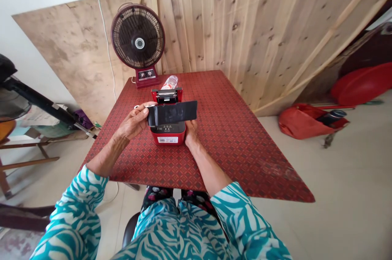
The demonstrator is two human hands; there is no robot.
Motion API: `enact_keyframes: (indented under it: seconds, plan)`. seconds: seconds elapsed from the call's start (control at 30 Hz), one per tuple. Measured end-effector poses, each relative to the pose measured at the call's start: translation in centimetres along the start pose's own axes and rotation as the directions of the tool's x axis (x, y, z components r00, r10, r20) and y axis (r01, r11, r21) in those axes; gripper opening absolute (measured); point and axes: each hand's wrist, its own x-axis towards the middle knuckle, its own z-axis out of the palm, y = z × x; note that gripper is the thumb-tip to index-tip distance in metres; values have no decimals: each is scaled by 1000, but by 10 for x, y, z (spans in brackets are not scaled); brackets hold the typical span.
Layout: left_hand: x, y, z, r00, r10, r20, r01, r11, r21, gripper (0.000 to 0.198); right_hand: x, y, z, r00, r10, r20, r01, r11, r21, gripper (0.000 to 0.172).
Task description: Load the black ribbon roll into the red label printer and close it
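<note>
A small red and black printer, apparently a label printer, sits on the table with its lid raised. A white label with print is on its front. My left hand is closed, pinching the left end of a wide black strip between thumb and fingers. A white ring-like edge shows by those fingertips. Stretched across above the printer, the strip hides part of its inside. My right hand is against the printer's right side, its fingers curled round it and partly hidden by the strip.
The table has a red patterned cover. Behind the printer are a clear plastic bottle and a dark red fan. A white cord hangs at the wall. On the floor to the right lies a red bag.
</note>
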Motion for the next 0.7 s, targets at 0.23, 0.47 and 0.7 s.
enact_keyframes:
  seconds: [0.23,0.47,0.7]
  plan:
    - [-7,0,4,999,-39,-8,39,999,-18,62,2,3,-2,1000,8,19,-8,1000,20,39]
    - [-8,-2,-12,988,-158,1,157,987,37,38,-1,-6,2,1000,26,0,-26,999,19,38]
    - [-17,2,-13,993,-112,-30,116,961,252,40,-1,-10,5,999,46,-11,-45,997,67,40]
